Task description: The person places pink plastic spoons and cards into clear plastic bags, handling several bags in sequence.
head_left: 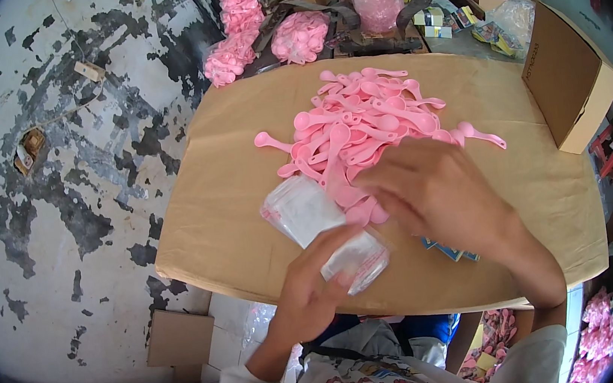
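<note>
A stack of clear plastic bags (305, 208) lies slantwise on the brown-covered table (207, 210). My left hand (310, 286) grips its near end, index finger stretched along the top and thumb against the side. Beyond the bags rises a loose heap of pink plastic measuring spoons (359, 121). At the near edge of that heap my right hand (434, 184) hovers, palm down, fingers curled together and slightly blurred. A smeared pink spoon shows by its fingertips; whether they grip it is hidden. Blue printed cards (451, 249) peek out beneath my right wrist.
Bags packed with pink spoons (300, 37) stand behind the table's far edge. An open cardboard box (565, 75) sits at the right edge. A peeling wall (72, 195) runs along the left. Below the table on the right, a box holds more spoons (497, 336).
</note>
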The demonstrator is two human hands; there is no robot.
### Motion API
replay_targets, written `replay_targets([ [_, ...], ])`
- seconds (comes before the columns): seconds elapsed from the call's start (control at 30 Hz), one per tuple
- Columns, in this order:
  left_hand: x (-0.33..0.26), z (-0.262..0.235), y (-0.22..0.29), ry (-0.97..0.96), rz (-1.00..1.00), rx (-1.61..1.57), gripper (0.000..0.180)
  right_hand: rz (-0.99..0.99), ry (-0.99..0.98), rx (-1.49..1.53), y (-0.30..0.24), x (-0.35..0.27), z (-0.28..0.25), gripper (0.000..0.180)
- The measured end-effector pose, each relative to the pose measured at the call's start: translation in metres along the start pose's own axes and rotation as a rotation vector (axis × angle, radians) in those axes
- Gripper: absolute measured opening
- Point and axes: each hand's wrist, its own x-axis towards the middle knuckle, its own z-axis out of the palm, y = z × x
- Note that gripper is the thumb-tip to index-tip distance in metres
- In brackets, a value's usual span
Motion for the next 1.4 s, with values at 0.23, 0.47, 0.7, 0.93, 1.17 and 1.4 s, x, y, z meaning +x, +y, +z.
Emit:
replay_targets([
  [0.23, 0.097, -0.001, -0.029, -0.121, -0.23, -0.626, 0.047, -0.087, -0.049, 0.21, 0.013, -0.001, -0.018, 0.015],
  [0.47, 0.158, -0.007, -0.043, -0.07, -0.188, -0.698, 0.038, 0.597, -0.793, -0.145, 0.049, -0.023, -0.017, 0.042],
  [0.7, 0.14, -0.02, -0.074, 0.035, -0.263, -0.534, 0.037, 0.58, -0.669, 0.097, 0.089, -0.02, -0.005, 0.033],
  [0.93, 0.14, -0.015, -0.065, 0.211, -0.3, -0.627, 0.036, 0.526, -0.412, 0.242, 0.104, -0.004, 0.009, 0.023],
  [1.17, 0.14, -0.017, -0.069, 0.324, -0.163, -0.673, 0.039, 0.569, -0.009, 0.646, 0.092, 0.002, 0.032, 0.021],
  [1.4, 0.134, -0.008, -0.073, 0.293, -0.147, -0.567, 0.033, 0.399, -0.067, 0.483, 0.096, -0.006, 0.056, 0.019],
])
